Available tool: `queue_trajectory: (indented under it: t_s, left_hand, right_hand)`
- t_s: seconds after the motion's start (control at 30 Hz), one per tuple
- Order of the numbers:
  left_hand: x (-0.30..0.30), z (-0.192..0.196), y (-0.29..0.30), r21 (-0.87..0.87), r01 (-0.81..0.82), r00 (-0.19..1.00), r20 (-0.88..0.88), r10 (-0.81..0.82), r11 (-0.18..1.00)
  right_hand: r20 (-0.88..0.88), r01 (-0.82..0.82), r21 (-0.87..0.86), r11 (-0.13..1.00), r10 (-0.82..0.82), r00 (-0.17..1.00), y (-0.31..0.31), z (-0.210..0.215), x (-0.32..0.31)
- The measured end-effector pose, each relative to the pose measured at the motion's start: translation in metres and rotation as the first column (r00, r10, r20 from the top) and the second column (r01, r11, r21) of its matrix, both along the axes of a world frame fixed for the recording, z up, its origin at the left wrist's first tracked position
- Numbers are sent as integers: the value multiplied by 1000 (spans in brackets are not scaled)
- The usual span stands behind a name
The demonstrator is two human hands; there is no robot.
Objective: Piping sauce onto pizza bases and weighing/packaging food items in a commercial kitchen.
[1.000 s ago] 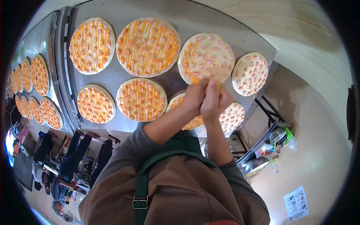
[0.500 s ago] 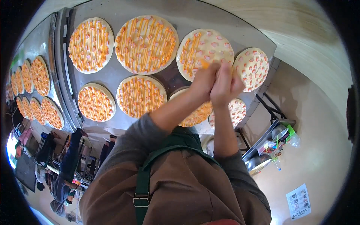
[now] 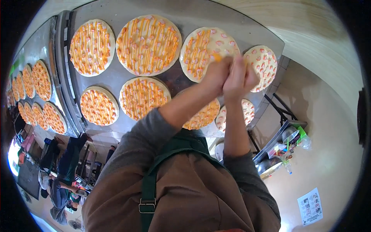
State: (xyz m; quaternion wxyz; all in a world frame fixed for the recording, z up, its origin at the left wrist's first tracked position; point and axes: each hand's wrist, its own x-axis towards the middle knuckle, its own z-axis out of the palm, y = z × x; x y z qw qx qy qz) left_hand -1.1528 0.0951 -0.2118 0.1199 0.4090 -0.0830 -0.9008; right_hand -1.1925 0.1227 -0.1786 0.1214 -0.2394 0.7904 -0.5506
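Observation:
My left hand (image 3: 216,73) and my right hand (image 3: 239,77) are pressed together over a pizza base (image 3: 193,63) in the back row. Both are closed around what looks like a piping bag of orange sauce (image 3: 217,57). Only a bit of orange shows past the fingers; the rest of the bag is hidden. Orange stripes cover the left part of this base, while its right part shows pale dough with pink diced pieces. Right of my hands, another base (image 3: 262,67) carries pink pieces and no stripes. My left forearm partly covers a striped pizza (image 3: 203,116) in the near row.
Striped pizzas stand to the left in two rows, including a large one (image 3: 148,44), on a metal table (image 3: 112,9). A second metal table with more pizzas adjoins at far left. A low shelf (image 3: 270,149) with bowls and bags stands at right. People are at lower left.
My joined hands have moved slightly to the right over the base, still closed together. More orange stripes show on it to the left of them.

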Motion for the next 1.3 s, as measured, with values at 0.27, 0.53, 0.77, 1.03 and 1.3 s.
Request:
queue_trajectory:
  t_s: [0.27,0.53,0.77,1.03,1.3]
  left_hand:
    - [23,2,47,-13,52,995,89,-51,999]
    - [-22,-1,-13,-63,129,985,-108,-135,990]
    - [34,-4,74,164,72,997,3,-73,984]
    - [-45,-8,-2,57,31,998,-57,-27,998]
    - [23,-4,79,102,93,995,35,-97,990]
  right_hand:
    - [88,-7,109,994,-3,996,44,10,29]
    - [-81,9,-14,1000,-10,997,-14,7,-22]
    - [83,-4,162,987,-9,997,63,12,25]
    - [34,57,-56,997,-55,998,-6,0,-38]
    - [92,22,132,991,-34,995,70,15,22]
